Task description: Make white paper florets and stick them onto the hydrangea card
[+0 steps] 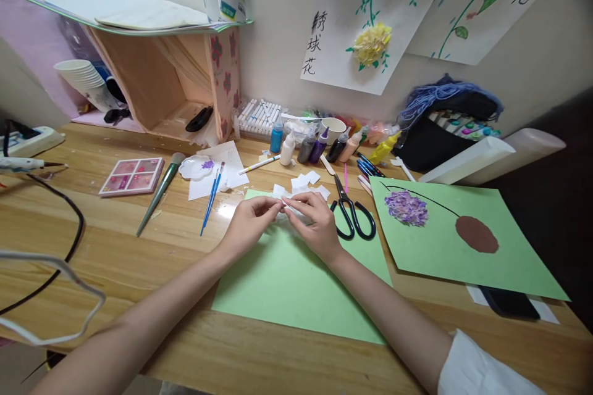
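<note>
A small white paper piece (288, 205) is pinched between the fingertips of the left hand (250, 222) and the right hand (315, 222), above a green sheet (287, 284). More white scraps (303, 184) are seen just beyond the fingers. Black scissors (352, 213) are laid just right of the right fingers; blue brushes (212, 197) lie left of the left fingers.

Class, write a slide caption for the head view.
Left hand and right hand pinch a white paper piece over a green sheet beside scissors.
</note>
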The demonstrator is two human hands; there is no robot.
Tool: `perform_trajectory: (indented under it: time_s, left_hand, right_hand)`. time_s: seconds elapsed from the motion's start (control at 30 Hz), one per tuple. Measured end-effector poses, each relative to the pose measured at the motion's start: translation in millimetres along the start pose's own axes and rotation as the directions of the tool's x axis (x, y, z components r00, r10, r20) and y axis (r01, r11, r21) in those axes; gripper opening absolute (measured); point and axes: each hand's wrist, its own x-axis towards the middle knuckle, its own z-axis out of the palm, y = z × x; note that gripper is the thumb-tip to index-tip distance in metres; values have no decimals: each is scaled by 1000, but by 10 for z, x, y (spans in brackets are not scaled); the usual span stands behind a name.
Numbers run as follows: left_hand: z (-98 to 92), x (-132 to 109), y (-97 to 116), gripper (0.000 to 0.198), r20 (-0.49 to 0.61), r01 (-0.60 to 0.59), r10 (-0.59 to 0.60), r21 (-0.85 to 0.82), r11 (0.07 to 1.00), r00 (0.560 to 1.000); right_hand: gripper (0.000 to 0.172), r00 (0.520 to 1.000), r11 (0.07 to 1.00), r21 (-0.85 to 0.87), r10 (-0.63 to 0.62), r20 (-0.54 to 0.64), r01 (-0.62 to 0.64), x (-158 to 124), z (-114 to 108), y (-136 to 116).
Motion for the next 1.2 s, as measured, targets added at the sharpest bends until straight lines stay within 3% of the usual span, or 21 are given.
perform_trajectory:
  time_s: [0.3,0.87,1.03,1.2]
  left_hand:
    - [-20,26,-72,28,-27,-27,28,58,998,999]
    - [-54,30,-82,21,-157,-9,43,215,977,987]
    - [-43,18,-44,17,-142,-24,62,254,967,988]
    - [-33,-14,-32,12,-90,-150,204,413,898,975]
  right_hand:
    - [34,997,996,-59,-71,21,72,-8,15,-13]
    - [37,986,993,-6,-116,117,117,-22,23,-35]
    - [27,996,999,32,-38,76,36,-3,-1,-60]
    - [13,994,989,94,111,16,-112,17,-23,-60]
